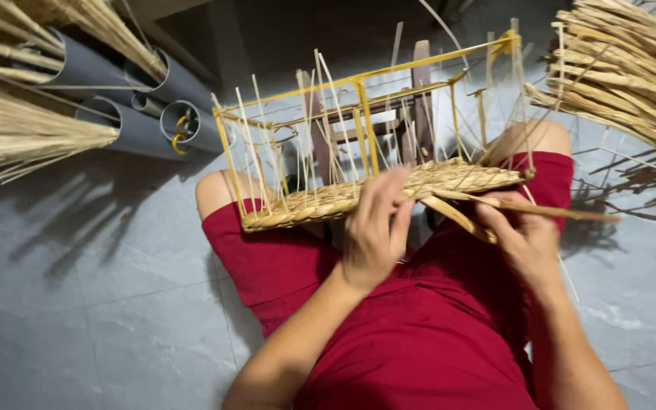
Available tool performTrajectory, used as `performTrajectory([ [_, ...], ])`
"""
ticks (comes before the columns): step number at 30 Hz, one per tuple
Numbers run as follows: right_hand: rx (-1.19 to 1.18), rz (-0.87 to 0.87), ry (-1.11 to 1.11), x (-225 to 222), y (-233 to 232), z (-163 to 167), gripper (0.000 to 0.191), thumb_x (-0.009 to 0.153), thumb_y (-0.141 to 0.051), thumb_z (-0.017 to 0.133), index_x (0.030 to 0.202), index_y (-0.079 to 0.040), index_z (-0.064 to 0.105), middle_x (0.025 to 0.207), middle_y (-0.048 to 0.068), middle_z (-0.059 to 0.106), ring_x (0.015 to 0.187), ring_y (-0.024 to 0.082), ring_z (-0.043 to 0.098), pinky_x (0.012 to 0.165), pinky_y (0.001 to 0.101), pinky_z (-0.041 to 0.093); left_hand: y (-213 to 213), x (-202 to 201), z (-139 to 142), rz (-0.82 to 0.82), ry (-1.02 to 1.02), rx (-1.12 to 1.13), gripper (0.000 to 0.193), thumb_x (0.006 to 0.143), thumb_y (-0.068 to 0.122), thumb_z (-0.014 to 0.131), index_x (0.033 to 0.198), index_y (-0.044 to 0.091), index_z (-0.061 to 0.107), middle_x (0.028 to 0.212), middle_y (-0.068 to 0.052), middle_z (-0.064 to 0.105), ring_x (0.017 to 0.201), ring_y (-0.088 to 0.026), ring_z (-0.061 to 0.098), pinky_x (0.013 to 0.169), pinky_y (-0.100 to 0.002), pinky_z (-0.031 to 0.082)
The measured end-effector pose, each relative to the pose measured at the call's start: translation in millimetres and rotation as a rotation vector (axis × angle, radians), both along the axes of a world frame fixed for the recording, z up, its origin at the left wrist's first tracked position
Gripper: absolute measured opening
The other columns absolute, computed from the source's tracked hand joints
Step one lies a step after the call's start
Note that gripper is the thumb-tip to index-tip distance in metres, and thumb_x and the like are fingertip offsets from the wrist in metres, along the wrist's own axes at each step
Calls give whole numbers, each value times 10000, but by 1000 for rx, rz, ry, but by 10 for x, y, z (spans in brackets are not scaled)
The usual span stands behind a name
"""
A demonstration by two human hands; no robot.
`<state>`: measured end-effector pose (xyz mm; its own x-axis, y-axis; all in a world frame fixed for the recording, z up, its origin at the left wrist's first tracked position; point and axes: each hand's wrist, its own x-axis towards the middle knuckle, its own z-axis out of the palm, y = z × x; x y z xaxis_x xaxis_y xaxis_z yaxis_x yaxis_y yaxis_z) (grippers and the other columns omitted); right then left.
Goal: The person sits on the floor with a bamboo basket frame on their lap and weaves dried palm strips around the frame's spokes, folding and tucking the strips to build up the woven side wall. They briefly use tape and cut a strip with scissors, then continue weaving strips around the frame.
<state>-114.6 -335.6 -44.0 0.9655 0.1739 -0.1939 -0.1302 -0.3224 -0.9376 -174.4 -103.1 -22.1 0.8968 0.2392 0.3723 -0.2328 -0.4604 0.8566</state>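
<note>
- A yellow wire basket frame [366, 114] rests across the lap of a seated person in red clothing [419, 334], with its open top facing up and away from the wearer.
- Its long axis runs left to right and climbs slightly toward the right, so the right-hand corner sits higher in view.
- A woven straw band [320, 201] wraps the bottom edge of the frame; thin pale stakes stand up from it along the wires.
- The left hand [373, 231] lies against the woven band near its middle, fingers curled and pressed on the weave.
- The right hand [521, 239] pinches a loose straw strand [540, 210] that points off to the right, nearly level; a second flat strand slants down between the hands.
- The floor [100, 304] is of grey tiles, with strong shadows.
- Bundles of dried straw [624, 68] lie at the upper right, and more at the upper left.
- Grey plastic pipes [146, 129] lie stacked at the upper left, open ends facing the viewer.
</note>
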Motion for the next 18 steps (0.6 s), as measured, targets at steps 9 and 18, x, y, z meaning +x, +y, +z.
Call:
performTrajectory([
  [9, -448, 189, -306, -250, -57, 929, 219, 1010, -88, 704, 1212, -17, 750, 1037, 90, 744, 832, 149, 668, 752, 266, 508, 112, -401, -183, -13, -88, 521, 469, 884, 85, 713, 1347, 84, 643, 1430, -124, 615, 1346, -322, 577, 1113, -523, 420],
  [18, -181, 638, -608, -151, 1022, 747, 300, 871, -6, 727, 1163, -74, 716, 1066, 89, 715, 960, 238, 692, 831, 340, 553, 886, -706, -122, 310, -28, 423, 333, 908, 69, 785, 1222, 101, 678, 1111, -75, 652, 956, -248, 613, 858, -368, 518],
])
